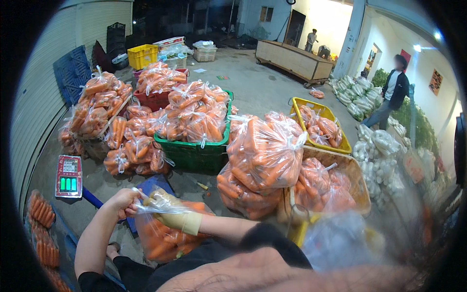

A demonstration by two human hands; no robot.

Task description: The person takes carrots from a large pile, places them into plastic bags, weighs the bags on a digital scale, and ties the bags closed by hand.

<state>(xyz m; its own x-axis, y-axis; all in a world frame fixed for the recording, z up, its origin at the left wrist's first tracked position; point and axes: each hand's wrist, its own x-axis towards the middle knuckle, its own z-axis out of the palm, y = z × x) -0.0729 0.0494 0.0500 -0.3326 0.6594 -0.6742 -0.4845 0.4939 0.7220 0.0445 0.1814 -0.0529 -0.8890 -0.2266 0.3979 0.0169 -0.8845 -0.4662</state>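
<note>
A clear plastic bag of carrots sits low before me, close to my legs. My bare left hand pinches the gathered mouth of the bag at its upper left. My right hand, in a pale yellow glove, grips the bag's neck from the other side, with film stretched over its fingers. Behind the bag shows the blue platform of a floor scale. Its red-framed display, lit green, stands to the left. Whether the bag rests on the platform is hard to tell.
Tied carrot bags are stacked at right, beside a tan tub and a yellow crate. A green crate heaped with bags stands ahead. Bagged carrots lie at lower left. A person stands by white vegetables.
</note>
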